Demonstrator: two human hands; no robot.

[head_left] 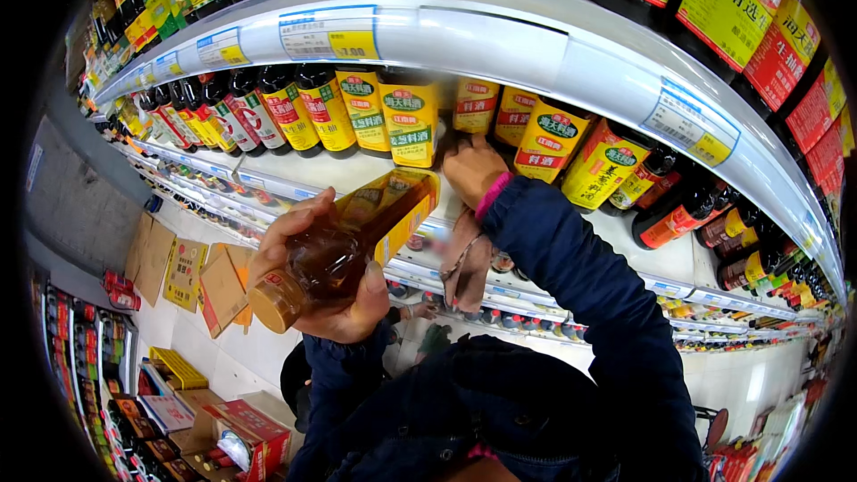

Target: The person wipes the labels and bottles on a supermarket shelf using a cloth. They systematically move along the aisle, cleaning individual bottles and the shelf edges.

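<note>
My left hand grips a squarish bottle of amber-brown liquid, held tilted in front of the shelf with its brown cap toward me. A yellow label shows along its side. My right hand reaches to the shelf board, in a gap between the bottles. Its fingers are curled, partly out of sight, and a brown cloth hangs from beneath it over the shelf edge. Left of the gap stands a yellow-labelled bottle. On its right are similar bottles, one with a green, yellow and red label.
An upper shelf edge with price tags curves close above my hands, packed with more bottles. Lower shelves hold further rows. Flattened cardboard and a yellow crate lie on the floor at left, near a red open box.
</note>
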